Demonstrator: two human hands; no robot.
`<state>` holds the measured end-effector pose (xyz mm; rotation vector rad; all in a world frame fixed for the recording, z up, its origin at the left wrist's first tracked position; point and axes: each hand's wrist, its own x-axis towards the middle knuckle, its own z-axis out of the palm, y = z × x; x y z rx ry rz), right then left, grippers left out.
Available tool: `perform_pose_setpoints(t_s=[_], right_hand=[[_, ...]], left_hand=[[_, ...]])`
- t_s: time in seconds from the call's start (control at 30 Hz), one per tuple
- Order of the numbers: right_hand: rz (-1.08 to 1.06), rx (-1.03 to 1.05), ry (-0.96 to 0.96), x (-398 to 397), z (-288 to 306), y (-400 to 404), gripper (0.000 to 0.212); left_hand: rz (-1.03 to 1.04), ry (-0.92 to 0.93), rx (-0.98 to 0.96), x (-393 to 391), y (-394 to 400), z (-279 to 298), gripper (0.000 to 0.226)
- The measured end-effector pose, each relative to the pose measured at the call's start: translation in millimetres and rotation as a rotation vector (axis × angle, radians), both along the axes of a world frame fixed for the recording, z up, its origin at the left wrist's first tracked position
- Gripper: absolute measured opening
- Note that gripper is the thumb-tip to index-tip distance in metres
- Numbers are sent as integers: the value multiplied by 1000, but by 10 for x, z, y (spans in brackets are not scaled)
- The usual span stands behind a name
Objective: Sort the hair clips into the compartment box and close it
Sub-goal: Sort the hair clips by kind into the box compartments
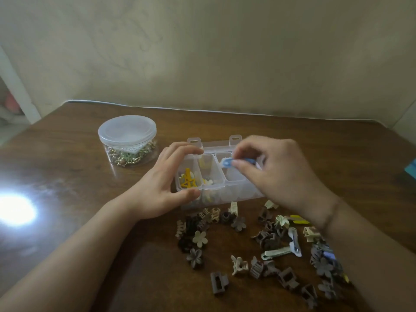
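Sorting is at an early stage, by the look of it. Your compartment box (216, 176) stands open on the bench (67, 199), its clear lid (216, 143) tipped back on the far side with 2 latch tabs showing, so closing is still to come.

Your left hand (166, 183) is clamped on the box's left end, thumb on the near corner and fingers curled over the far edge, which should keep it from sliding. Your right hand (276, 174) pinches a blue snap clip (236, 162) between thumb and fingertips, held just above the 3rd compartment from the left; it has not been let go.

Of the compartments you can see, the leftmost holds a yellow-orange clip (188, 180) with some paler pieces beside it. The 2nd holds a yellow piece at its far end and a white flower clip (208, 181) with something darker at its near end. The 3rd looks bare through the clear plastic. Your right hand hides whatever lies further right.

Most of the job is left: a loose pile of hair clips (258, 244) lies on the bench just in front of the box, brown and cream flower and claw clips, a pale green snap clip (275, 252), a white one and a yellow one among them.

Well to the left stands a round clear tub (127, 140) with its lid on, holding gold-coloured trinkets too small to name.
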<state>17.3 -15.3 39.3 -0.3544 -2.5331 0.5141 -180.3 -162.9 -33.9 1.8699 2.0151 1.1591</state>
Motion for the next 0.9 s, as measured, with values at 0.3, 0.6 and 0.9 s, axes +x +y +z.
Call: perform_pose_setpoints(t_s=[0.3, 0.6, 0.9], right_hand=[[113, 77, -80, -245, -139, -46, 13], [309, 298, -415, 736, -131, 103, 7], [283, 423, -517, 864, -366, 174, 20]], left_hand=[[1, 9, -3, 8, -7, 17, 72], [-4, 8, -2, 6, 0, 16, 74], [6, -8, -9, 13, -2, 16, 73]])
